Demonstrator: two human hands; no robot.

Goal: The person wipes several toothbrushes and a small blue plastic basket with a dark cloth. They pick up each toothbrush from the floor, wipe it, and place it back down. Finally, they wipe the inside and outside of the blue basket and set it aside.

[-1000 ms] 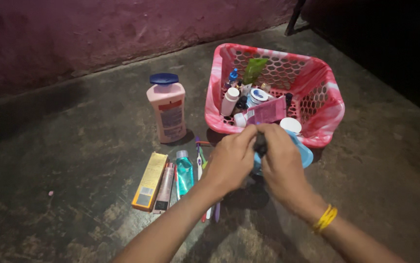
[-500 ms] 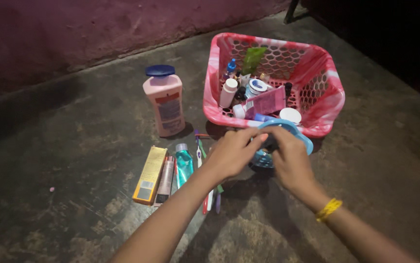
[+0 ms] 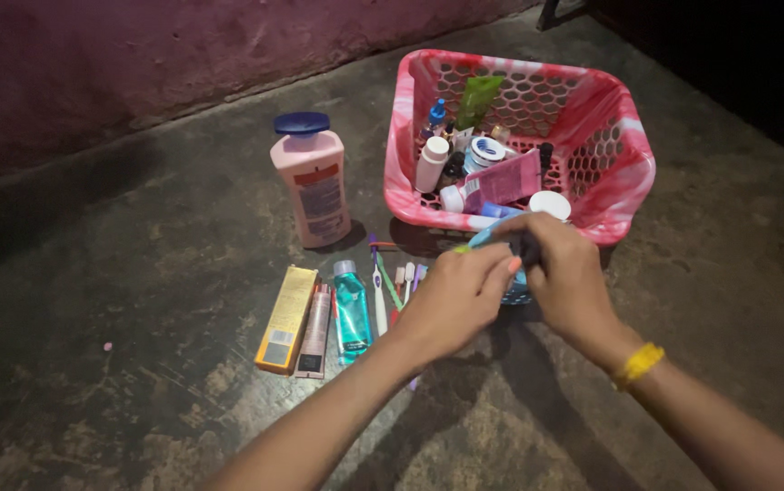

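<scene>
Both my hands meet over a light blue round container (image 3: 515, 292) just in front of the pink basket (image 3: 633, 173). My left hand (image 3: 460, 300) cups its near left side. My right hand (image 3: 572, 277), with a yellow band on the wrist, closes over its top and right side, where a small dark thing (image 3: 529, 247) shows under the fingers. Most of the container is hidden by my hands. The basket holds a white bottle (image 3: 429, 164), a pink tube (image 3: 499, 185), a green pouch (image 3: 477, 98) and several small jars.
On the dark concrete floor, left of my hands, stand a pink lotion bottle (image 3: 312, 186) with a blue cap, a yellow box (image 3: 287, 318), a slim pink tube (image 3: 316, 332), a teal bottle (image 3: 351, 309) and toothbrushes (image 3: 380, 295). A reddish wall (image 3: 183, 45) runs behind.
My hands stayed together on the blue container. They drifted a little to the right, and the left hand slid lower on its side. More toothbrushes show beside my left hand.
</scene>
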